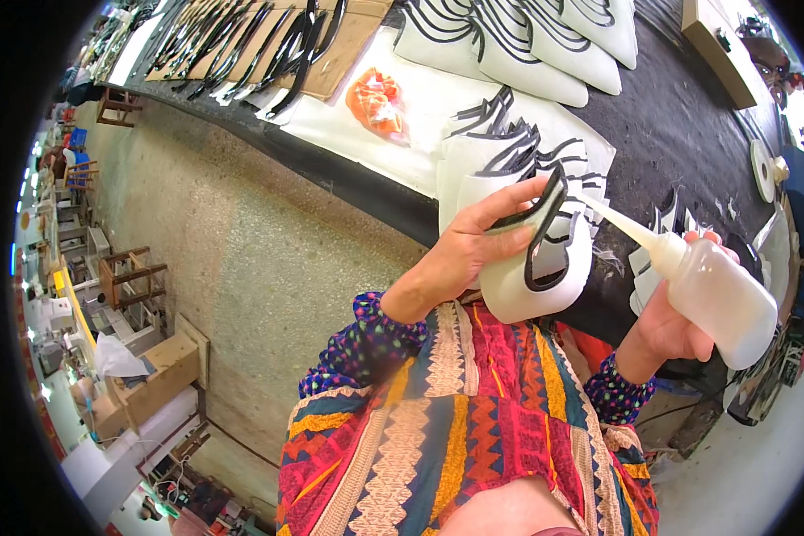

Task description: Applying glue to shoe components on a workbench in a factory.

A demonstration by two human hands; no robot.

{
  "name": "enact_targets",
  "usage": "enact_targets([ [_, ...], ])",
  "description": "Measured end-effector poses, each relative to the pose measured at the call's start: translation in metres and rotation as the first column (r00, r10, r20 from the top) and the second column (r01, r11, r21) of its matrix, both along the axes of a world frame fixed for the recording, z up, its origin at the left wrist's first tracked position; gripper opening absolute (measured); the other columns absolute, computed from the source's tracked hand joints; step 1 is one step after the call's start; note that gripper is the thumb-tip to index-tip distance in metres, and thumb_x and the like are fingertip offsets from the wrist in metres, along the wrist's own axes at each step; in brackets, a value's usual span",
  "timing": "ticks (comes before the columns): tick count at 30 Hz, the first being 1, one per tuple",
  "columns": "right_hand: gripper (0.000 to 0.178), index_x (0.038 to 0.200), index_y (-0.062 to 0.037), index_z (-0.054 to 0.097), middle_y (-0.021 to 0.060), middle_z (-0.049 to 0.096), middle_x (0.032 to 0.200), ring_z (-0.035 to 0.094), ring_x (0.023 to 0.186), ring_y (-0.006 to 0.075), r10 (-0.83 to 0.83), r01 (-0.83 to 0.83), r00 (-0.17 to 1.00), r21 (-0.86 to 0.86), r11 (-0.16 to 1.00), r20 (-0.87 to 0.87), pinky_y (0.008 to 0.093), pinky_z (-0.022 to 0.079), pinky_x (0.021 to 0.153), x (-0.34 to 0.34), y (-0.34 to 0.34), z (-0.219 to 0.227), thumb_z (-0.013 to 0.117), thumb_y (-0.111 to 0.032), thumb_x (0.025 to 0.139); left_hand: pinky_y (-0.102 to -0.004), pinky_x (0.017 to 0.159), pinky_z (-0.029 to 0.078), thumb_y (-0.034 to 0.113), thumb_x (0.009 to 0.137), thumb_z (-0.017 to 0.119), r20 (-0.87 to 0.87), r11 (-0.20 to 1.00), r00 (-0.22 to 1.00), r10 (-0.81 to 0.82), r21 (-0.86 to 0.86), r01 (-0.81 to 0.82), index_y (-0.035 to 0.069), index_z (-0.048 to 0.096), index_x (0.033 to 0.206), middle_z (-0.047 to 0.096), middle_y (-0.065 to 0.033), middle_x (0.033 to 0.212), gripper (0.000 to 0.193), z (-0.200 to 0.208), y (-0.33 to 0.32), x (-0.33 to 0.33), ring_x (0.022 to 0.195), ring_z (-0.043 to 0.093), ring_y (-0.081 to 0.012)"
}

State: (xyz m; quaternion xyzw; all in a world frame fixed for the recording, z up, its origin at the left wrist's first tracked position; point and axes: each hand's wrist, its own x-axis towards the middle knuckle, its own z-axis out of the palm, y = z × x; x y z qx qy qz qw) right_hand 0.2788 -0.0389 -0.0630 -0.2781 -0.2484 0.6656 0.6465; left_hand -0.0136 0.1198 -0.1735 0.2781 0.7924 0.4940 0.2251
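In my left hand (pixel 460 259) is a curved white shoe upper piece (pixel 531 295) edged with black trim, the thumb and fingers pinching it by one end. My right hand (pixel 674 322) grips a translucent white squeeze bottle (pixel 724 299), tilted so that its long pointed nozzle (pixel 621 223) reaches left toward the trimmed edge. Whether the tip touches the edge, I cannot tell. Just beyond my left hand, a stack of similar white pieces with black edges (pixel 496 147) lies on the table, partly hidden by the held piece.
The dark work table (pixel 670 98) carries larger white padded pieces (pixel 545 45) at the back, an orange bundle in clear plastic (pixel 378 103), and black strips (pixel 241 40) on cardboard at the far left. A white roll (pixel 762 170) sits at the right. Wooden stools (pixel 132 277) stand on the floor.
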Motion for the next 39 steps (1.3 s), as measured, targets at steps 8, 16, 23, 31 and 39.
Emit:
enact_targets([
  [8,0.068,0.118,-0.0062,0.042,0.0123,0.048,0.114,0.043,0.111,0.0296,-0.025,0.024,1.0,-0.03,0.999,-0.012,0.0421,0.034,0.095,-0.001,0.004,-0.023,0.07,-0.041,0.065,-0.0318,0.063,0.045,0.016,0.061,0.075,-0.096,0.977,0.976,-0.196,0.063,0.202,0.001,0.043,0.104,0.056,-0.0118,0.08,0.057,-0.024,0.009,-0.009,0.071,0.056,-0.0236],
  [16,0.066,0.119,-0.0068,0.043,0.0115,0.048,0.117,0.041,0.114,0.0318,-0.048,0.05,0.999,0.063,0.997,-0.023,0.0442,0.033,0.097,0.015,0.047,-0.039,0.069,-0.039,0.067,-0.0318,0.073,0.045,0.023,0.071,0.065,-0.111,0.755,0.751,-0.651,0.01,0.656,-0.001,0.057,0.093,0.061,-0.015,0.089,0.033,0.049,-0.062,-0.021,0.08,0.059,-0.025],
  [23,0.066,0.121,-0.0037,0.041,0.0154,0.045,0.122,0.04,0.115,0.0339,-0.182,0.166,0.978,0.145,0.975,0.104,0.0448,0.029,0.099,0.07,0.028,-0.036,0.067,-0.036,0.07,-0.0374,0.076,0.04,0.027,0.068,0.067,-0.391,0.788,0.718,-0.576,-0.035,0.614,0.002,0.054,0.098,0.049,-0.0121,0.099,0.042,0.058,-0.171,0.067,0.089,0.048,-0.0298],
  [31,0.065,0.117,0.0021,0.043,0.0185,0.046,0.117,0.041,0.112,0.0338,-0.366,0.356,0.93,0.202,0.913,0.016,0.0429,0.03,0.099,0.098,-0.017,-0.006,0.066,-0.037,0.07,-0.0353,0.076,0.04,0.029,0.063,0.071,-0.176,0.769,0.749,-0.638,-0.17,0.616,0.004,0.046,0.097,0.05,-0.01,0.092,0.049,0.069,-0.187,0.097,0.087,0.048,-0.0276],
  [39,0.062,0.114,0.0017,0.045,0.0169,0.048,0.116,0.04,0.113,0.0337,-0.344,0.337,0.939,0.203,0.919,0.0,0.0427,0.03,0.099,0.09,-0.013,0.011,0.067,-0.036,0.07,-0.0321,0.07,0.042,0.024,0.056,0.073,-0.262,0.732,0.685,-0.679,-0.179,0.657,0.006,0.048,0.09,0.049,-0.0082,0.085,0.046,0.075,-0.17,0.108,0.083,0.048,-0.0258],
])
